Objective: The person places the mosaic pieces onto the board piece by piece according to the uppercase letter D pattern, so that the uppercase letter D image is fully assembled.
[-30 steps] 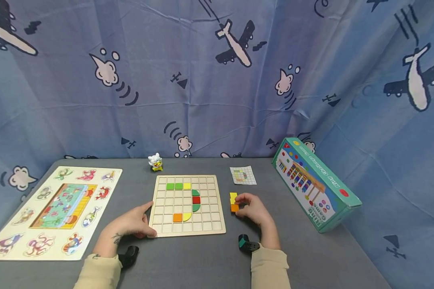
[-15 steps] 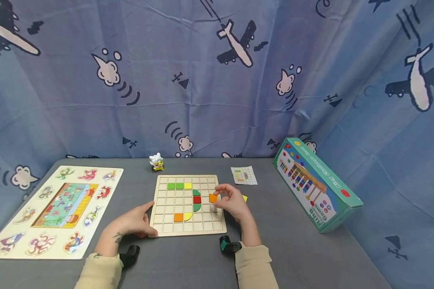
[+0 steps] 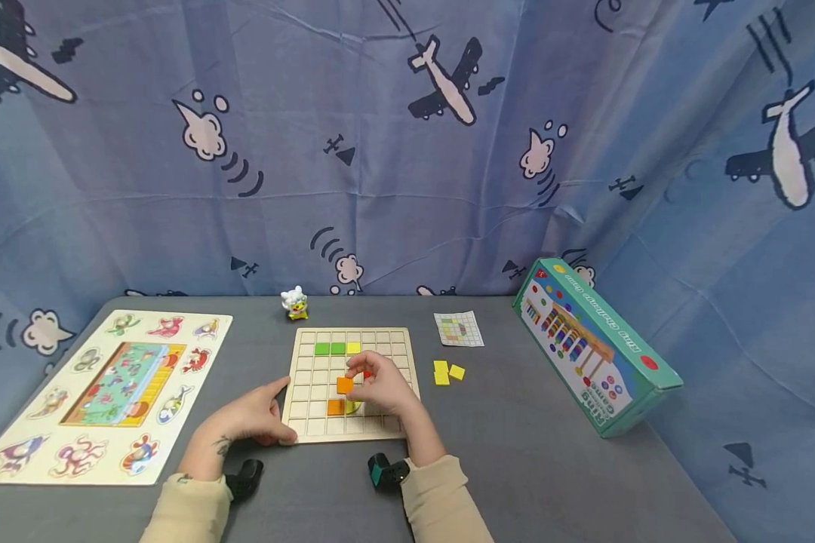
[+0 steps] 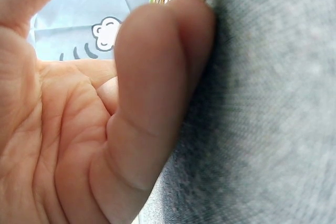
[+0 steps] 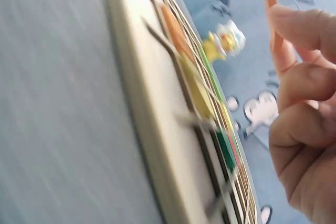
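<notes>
Here the right hand (image 3: 380, 388) pinches an orange square tile (image 3: 344, 385), flat, edges along the grid board (image 3: 312, 422).

The pale wooden grid board (image 3: 353, 434) looks matt and smooth-sanded — its small orange square tile (image 3: 344, 385) has flat painted colour. The grey worktop (image 3: 530, 467) is covered in woven, slightly fuzzy cloth — the blue aeroplane-print curtain (image 3: 407, 188) is creased fabric.
</notes>
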